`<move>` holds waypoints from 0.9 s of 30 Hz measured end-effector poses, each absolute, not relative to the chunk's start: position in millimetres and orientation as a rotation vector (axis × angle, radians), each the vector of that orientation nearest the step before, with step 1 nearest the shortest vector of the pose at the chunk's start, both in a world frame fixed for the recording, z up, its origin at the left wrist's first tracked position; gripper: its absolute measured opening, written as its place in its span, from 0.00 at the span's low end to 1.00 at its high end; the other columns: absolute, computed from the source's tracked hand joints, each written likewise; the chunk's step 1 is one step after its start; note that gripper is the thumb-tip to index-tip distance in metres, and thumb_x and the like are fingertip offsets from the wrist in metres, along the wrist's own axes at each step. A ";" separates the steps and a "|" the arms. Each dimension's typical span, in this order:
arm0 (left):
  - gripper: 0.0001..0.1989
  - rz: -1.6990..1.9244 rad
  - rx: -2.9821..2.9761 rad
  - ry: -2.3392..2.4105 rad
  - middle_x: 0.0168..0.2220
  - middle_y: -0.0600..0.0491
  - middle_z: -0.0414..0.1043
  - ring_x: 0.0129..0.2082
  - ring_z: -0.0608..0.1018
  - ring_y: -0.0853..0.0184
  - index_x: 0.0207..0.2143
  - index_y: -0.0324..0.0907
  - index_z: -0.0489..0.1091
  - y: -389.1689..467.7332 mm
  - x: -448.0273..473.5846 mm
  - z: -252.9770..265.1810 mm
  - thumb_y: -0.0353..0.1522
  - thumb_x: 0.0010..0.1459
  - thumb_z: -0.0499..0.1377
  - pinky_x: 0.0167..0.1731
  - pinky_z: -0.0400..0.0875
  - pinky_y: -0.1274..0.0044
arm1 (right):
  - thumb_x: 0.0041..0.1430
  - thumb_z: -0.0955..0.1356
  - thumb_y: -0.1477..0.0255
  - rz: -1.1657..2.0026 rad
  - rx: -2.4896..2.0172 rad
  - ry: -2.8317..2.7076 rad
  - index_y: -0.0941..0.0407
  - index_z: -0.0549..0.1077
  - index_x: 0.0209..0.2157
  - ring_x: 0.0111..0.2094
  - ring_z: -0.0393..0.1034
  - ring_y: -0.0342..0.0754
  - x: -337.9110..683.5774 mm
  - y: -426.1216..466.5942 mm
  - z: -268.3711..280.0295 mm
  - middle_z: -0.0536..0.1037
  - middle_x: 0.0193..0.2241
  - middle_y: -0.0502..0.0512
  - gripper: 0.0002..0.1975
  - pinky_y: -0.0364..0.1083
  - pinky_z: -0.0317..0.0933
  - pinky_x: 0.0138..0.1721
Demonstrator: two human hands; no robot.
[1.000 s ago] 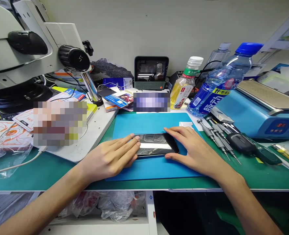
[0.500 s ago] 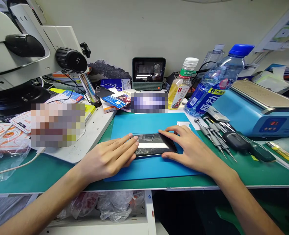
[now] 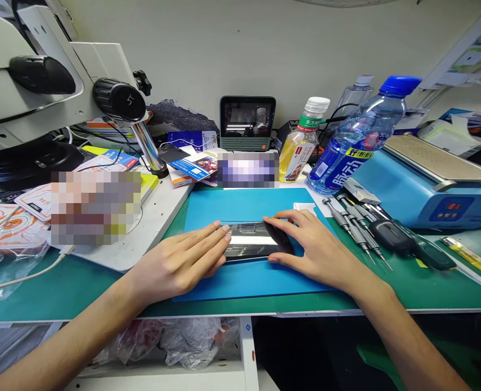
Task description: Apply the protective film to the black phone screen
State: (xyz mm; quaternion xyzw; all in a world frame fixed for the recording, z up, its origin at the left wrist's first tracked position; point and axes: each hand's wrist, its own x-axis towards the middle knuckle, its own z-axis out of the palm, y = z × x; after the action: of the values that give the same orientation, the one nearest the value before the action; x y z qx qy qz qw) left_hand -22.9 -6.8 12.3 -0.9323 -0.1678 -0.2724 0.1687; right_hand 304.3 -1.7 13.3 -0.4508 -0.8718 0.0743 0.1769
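A smartphone [image 3: 248,248] with a glossy black screen lies sideways on the blue mat [image 3: 248,203]. White light and line-like reflections cross its glass. My left hand [image 3: 187,255] is closed over the phone's left end, its long fingers laid together across the screen and the thumb side low at the near edge; that end is largely hidden. At the opposite end, my right hand [image 3: 309,239] holds the phone by its long edges, fingertips at the far edge and thumb at the near one. A small white piece [image 3: 305,207] lies just behind my right hand.
To the left stands a microscope [image 3: 120,99] on a white base [image 3: 158,228]. Bottles [image 3: 340,157], screwdrivers [image 3: 354,228], a black case [image 3: 391,236] and a blue heating device [image 3: 428,184] occupy the right. A small display [image 3: 248,122] stands at the back.
The reflections on the phone's screen have shifted slightly, and its surface lines look different. Both hands keep almost the same place on the phone.
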 end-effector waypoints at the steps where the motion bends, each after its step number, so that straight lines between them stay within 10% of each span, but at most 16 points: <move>1: 0.17 -0.773 -2.650 -0.476 0.56 0.36 0.81 0.60 0.80 0.51 0.59 0.27 0.72 -6.6 -22.7 12.3 0.25 0.71 0.60 0.60 0.79 0.65 | 0.64 0.71 0.48 0.215 -1.275 -2.463 0.47 0.70 0.67 0.57 0.71 0.63 304.4 -1.8 13.3 0.75 0.59 0.63 0.34 0.64 0.68 0.58; 15: 0.25 -0.881 -2.725 -0.496 0.56 0.41 0.81 0.62 0.79 0.54 0.68 0.34 0.64 -5.7 -26.6 16.4 0.27 0.71 0.61 0.61 0.79 0.64 | 0.61 0.74 0.48 0.249 -1.220 -2.335 0.48 0.71 0.61 0.64 0.66 0.63 303.5 -9.1 17.0 0.71 0.62 0.62 0.32 0.64 0.63 0.65; 27: 0.53 -0.837 -2.867 -1.450 0.64 0.40 0.66 0.63 0.71 0.44 0.74 0.47 0.50 0.3 -21.1 -0.6 0.51 0.56 0.72 0.61 0.71 0.51 | 0.61 0.75 0.51 0.216 -1.245 -2.316 0.50 0.72 0.61 0.63 0.68 0.64 304.2 -6.8 16.2 0.73 0.61 0.63 0.32 0.65 0.66 0.63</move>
State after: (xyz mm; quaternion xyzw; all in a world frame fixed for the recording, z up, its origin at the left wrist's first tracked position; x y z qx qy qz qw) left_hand -21.1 0.3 -0.6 -0.8602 -0.4348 -0.2511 -0.0892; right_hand 304.2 -6.8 16.2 -0.4572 -0.8501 0.0794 0.2491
